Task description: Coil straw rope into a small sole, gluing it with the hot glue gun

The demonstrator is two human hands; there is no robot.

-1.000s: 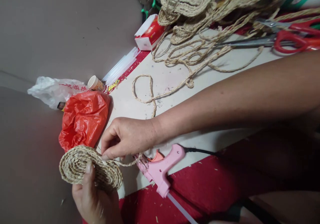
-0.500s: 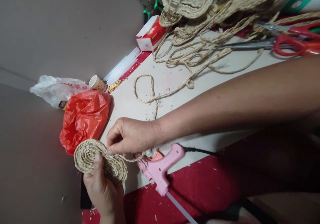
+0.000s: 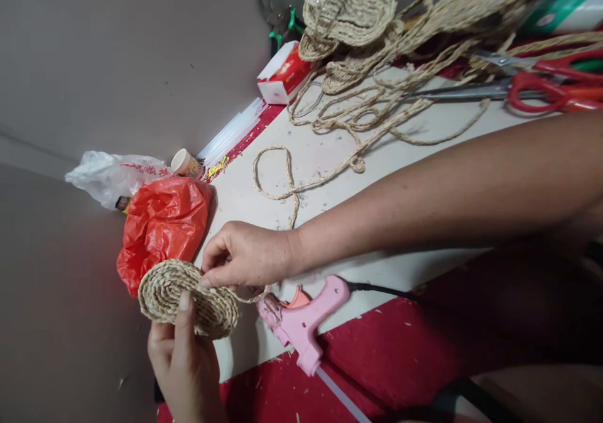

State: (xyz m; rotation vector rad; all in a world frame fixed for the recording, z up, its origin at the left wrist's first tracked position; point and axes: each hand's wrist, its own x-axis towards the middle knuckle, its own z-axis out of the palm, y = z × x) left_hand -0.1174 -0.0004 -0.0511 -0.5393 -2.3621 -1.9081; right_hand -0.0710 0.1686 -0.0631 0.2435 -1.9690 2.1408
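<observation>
My left hand holds a coiled straw-rope piece, an oblong with a slight waist, somewhat like a shoe sole. The thumb lies across its face while the other fingers are behind it. At the upper edge of the piece, my right hand pinches the straw rope, its thumb and index finger together at the waist. The rope runs from the coil past the right hand, and more of it loops over the table beyond. Close below the right wrist lies a pink glue gun with a glue stick in its back.
A red plastic bag, a white plastic bag and a paper cup stand near the wall. Clear glue sticks lie beside a red-and-white box. Red-handled scissors and straw-rope bundles are further along.
The coiled piece has tilted slightly, and my left hand has shifted a little beneath it. My right hand keeps its pinch at the same edge. The view has moved slightly.
</observation>
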